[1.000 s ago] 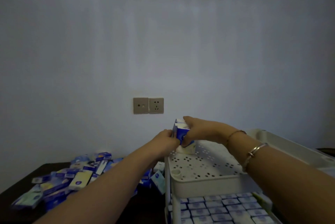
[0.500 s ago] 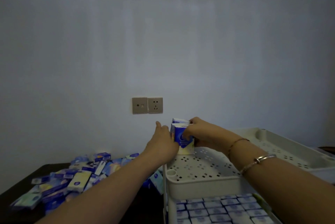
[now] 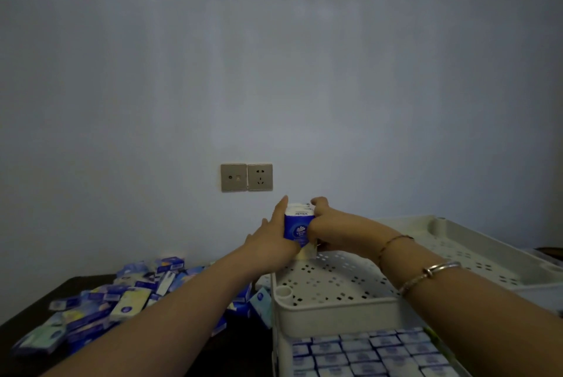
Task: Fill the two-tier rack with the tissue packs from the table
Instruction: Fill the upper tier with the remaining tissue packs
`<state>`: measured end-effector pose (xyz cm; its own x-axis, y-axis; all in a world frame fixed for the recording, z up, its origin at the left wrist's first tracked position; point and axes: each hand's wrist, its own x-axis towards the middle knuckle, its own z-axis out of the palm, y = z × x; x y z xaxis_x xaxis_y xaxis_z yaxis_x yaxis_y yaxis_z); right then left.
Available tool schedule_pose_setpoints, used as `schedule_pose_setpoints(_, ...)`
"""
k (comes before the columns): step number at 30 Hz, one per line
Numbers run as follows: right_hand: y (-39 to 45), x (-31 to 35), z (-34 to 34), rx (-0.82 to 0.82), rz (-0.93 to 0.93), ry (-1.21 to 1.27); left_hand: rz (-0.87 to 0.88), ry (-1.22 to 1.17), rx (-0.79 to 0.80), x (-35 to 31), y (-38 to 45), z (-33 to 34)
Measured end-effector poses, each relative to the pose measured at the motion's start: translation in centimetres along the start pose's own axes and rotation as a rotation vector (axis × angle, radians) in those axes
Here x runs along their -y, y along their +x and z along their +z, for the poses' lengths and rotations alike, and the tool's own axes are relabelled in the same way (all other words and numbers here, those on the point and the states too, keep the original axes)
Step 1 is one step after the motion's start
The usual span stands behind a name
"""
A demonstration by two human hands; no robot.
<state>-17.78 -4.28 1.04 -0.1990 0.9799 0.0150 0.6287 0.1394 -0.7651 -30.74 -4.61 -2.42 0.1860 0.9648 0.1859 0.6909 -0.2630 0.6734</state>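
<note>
A small stack of blue-and-white tissue packs (image 3: 298,225) stands upright at the far left corner of the rack's perforated white top tier (image 3: 341,280). My left hand (image 3: 271,233) presses flat against the stack's left side, fingers straight. My right hand (image 3: 323,224) grips the stack from the right, fingers curled over its top. The lower tier (image 3: 362,352) holds tight rows of packs. A heap of loose packs (image 3: 122,300) lies on the dark table (image 3: 33,309) to the left.
A second white perforated tray (image 3: 475,242) sits behind and right of the top tier. Two wall plates, one of them a power socket (image 3: 260,177), are on the wall above the hands. The rack stands against the table's right side.
Both hands have carried the stack farther back into the top tier's far left corner. My left hand's fingers have straightened against the stack's side.
</note>
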Motion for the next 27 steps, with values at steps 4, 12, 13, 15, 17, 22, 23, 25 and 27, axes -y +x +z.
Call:
schedule_pose_setpoints(4, -0.3, 0.0, -0.1, -0.008, 0.001, -0.071, -0.02, -0.034, -0.042, 0.6, 0.6, 0.1)
schedule_pose_setpoints(12, -2.8, 1.4, -1.6, -0.055, -0.005, -0.195, -0.119, -0.244, -0.054, -0.7, -1.1, -0.9)
schedule_pose_setpoints(13, -3.5, 1.7, -1.9, -0.064, -0.02, -0.204, -0.104, -0.266, -0.071, -0.8, -1.6, -1.4)
schedule_pose_setpoints(15, -5.3, 2.9, -1.7, -0.113, -0.084, -0.25, -0.08, -0.313, -0.118, -0.5, -3.3, -2.7)
schedule_pose_setpoints(17, -6.5, 3.6, -1.1, -0.167, -0.157, -0.291, -0.063, -0.33, -0.165, 0.7, -3.8, -3.5)
schedule_pose_setpoints(22, -9.7, 7.7, 6.0, -0.134, -0.37, -0.351, -0.161, -0.37, -0.36, 7.3, -9.0, -5.6)
schedule_pose_setpoints(23, -9.7, 8.4, 7.6, -0.103, -0.392, -0.354, -0.195, -0.364, -0.394, 9.3, -9.8, -5.7)
schedule_pose_setpoints(25, -9.2, 9.4, 11.6, -0.026, -0.421, -0.364, -0.266, -0.332, -0.465, 13.5, -12.0, -5.9)
schedule_pose_setpoints(27, -8.1, 9.6, 16.4, 0.036, -0.419, -0.37, -0.332, -0.303, -0.524, 17.8, -14.5, -6.0)
